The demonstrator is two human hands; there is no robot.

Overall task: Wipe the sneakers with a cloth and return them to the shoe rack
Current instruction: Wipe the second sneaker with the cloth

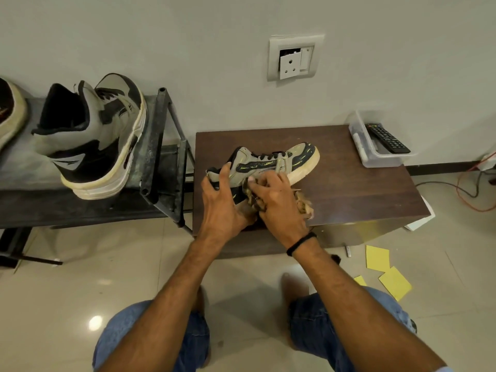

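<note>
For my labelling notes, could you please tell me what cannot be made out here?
Head view only.
Sneaker, near side: hidden by left hand and right hand.
Cloth: mostly under the right hand.
Shoe at far left: cut off by frame edge.
Remote, button labels: too small.

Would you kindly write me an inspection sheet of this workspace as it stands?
Surface: dark brown table, low, beside the shoe rack.
Job's things: olive and black sneaker tipped sideways on the table; tan cloth against its side; second sneaker on the rack.
Clutter: clear box holding a remote at the table's far right corner; yellow notes on the floor.
Hands: left hand grips the sneaker's heel; right hand holds the bunched cloth to it.
Cables: orange and black cables on the floor, far right.
Surroundings: grey wall, tiled floor, wall socket with its plate hanging loose.
</note>
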